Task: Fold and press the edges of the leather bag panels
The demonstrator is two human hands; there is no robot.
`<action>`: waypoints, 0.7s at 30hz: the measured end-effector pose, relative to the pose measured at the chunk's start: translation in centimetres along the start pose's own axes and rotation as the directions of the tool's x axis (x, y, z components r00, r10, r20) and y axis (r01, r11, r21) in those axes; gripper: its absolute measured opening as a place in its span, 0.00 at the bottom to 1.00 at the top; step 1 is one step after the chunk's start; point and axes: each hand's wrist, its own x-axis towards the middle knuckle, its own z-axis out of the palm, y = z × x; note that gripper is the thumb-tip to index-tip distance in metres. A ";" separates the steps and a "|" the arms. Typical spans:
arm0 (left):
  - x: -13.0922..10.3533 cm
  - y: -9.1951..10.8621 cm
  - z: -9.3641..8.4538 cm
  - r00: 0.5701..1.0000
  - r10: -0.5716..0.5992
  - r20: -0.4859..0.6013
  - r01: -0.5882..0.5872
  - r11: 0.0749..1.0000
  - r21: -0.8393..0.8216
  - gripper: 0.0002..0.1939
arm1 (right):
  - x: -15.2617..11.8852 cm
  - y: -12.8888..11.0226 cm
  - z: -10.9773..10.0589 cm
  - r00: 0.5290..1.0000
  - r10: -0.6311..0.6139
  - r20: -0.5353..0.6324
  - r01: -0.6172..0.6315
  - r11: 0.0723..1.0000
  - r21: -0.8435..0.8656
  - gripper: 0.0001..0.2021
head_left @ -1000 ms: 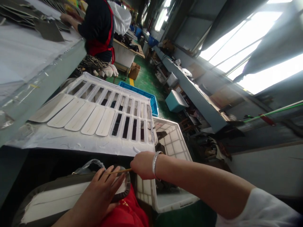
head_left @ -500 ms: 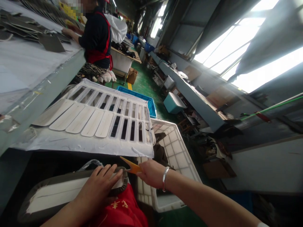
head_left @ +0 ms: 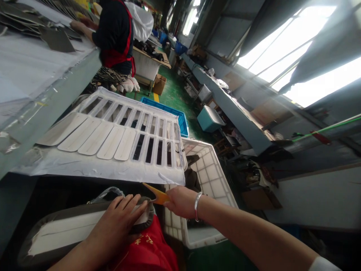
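My left hand (head_left: pixel 120 216) lies with outstretched fingers on the right end of a long, round-ended piece (head_left: pixel 67 229). That piece has a white middle and a dark grey fabric rim. My right hand (head_left: pixel 182 201) is closed around an orange forked tool (head_left: pixel 156 195), whose exact kind I cannot make out. One prong points up and left; the other touches or nearly touches the rim near my left fingertips. Beyond my hands, several white round-ended strips (head_left: pixel 105 139) lie side by side on a white slotted surface (head_left: pixel 42 163).
A white crate (head_left: pixel 211 165) with dark pieces inside stands to the right, beside a blue tray (head_left: pixel 166 109). A co-worker in a red apron (head_left: pixel 117 41) works at the table (head_left: pixel 36 75) on the left. A teal box (head_left: pixel 210 118) sits on the green floor.
The view has shifted slightly. The right hand and the orange tool have moved a little up and right; the left hand stays on the rimmed piece.
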 end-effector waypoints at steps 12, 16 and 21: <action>0.7 -0.3 -0.4 0.999 0.022 0.024 -0.023 1.000 0.017 0.33 | 2.8 -3.2 -1.9 0.971 -0.118 0.209 0.174 0.946 -0.274 0.10; 0.2 -0.2 -0.1 0.999 0.026 -0.022 -0.025 0.999 0.032 0.34 | 1.3 -2.6 -0.5 0.991 -0.060 0.118 0.082 0.978 -0.194 0.11; -0.8 -0.3 0.6 0.997 0.048 -0.054 -0.045 0.997 0.061 0.33 | -1.3 -0.7 0.8 0.993 0.099 0.067 -0.111 0.971 0.214 0.16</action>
